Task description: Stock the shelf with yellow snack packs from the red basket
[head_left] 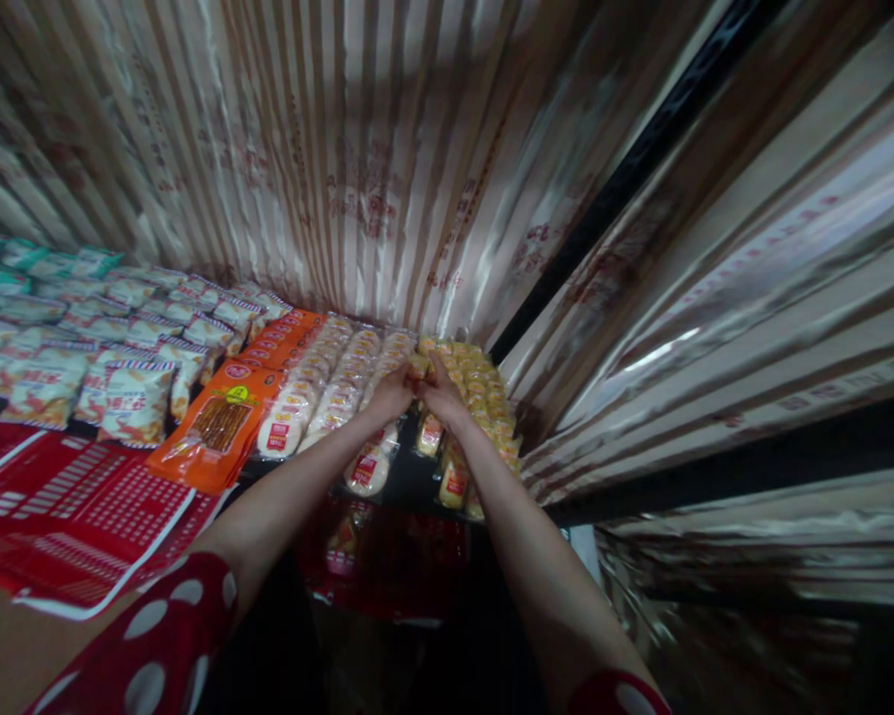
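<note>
Dotted red sleeves (145, 645) sit nearest, bare forearms (305, 489) reaching to the dark shelf (409, 487), where the left hand (391, 391) and right hand (442, 397) meet over yellow packets (486, 397) — fingers together, though whether they clamp one I cannot tell. White packets (343, 392) run front to back alongside, presumably so red labels (456, 481) face outward; lettering there, on the orange bag (213, 427) and striped sheeting (387, 199) is too blurred to read.

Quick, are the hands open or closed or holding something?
Left hand: can't tell its grip.
Right hand: at the yellow packets; can't tell its grip either.
</note>
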A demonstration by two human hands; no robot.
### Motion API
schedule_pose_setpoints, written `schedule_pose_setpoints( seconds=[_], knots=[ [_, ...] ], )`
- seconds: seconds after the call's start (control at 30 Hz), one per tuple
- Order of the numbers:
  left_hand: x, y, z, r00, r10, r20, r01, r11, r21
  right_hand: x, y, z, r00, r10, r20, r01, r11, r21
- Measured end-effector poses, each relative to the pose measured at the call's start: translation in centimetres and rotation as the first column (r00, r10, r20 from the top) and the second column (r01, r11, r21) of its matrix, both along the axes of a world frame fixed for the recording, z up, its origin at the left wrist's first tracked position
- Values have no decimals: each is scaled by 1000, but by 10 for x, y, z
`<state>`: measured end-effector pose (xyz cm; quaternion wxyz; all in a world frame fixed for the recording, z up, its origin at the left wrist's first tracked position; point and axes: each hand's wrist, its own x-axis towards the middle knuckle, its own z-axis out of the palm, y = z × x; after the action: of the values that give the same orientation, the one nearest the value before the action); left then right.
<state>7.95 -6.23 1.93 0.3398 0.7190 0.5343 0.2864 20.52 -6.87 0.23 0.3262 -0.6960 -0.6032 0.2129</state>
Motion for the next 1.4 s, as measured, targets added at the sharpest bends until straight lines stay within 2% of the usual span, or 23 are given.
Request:
schedule_pose_setpoints(
  seconds=[0.13, 0.27, 0.47, 0.63, 0.83, 0.97, 1.23, 1.4],
  knots=[
    [2, 2, -2, 1000, 3, 24, -2, 1000, -25, 2, 3, 14, 999, 37, 11, -36, 995, -88],
    [4, 7, -3, 998, -9, 62, 10, 1000, -11, 1, 3, 28, 993, 2, 121, 12, 993, -115],
    [5, 6, 1, 999, -11, 45, 10, 1000, 18, -1, 4, 37, 981, -12, 193, 39, 990, -135],
    [6, 4, 3, 1000, -5, 19, 5, 1000, -7, 2, 11, 35, 978, 27, 206, 3, 990, -140],
    [8, 2, 2, 1000, 30, -3, -30, 999, -10, 8, 19, 28, 964, 21, 263, 2, 996, -88],
    [7, 3, 4, 1000, -1, -9, 1, 1000, 21, 10, 19, 24, 950, 2, 314, 15, 999, -50],
    [8, 4, 2, 985, -56, -165, 74, 991, 108, 9, 15, 19, 931, -53, 361, 71, 997, -37],
    [6, 1, -1, 948, -43, -315, 115, 970, 214, 10, 12, 20, 905, -25, 424, 60, 996, -69]
  ],
)
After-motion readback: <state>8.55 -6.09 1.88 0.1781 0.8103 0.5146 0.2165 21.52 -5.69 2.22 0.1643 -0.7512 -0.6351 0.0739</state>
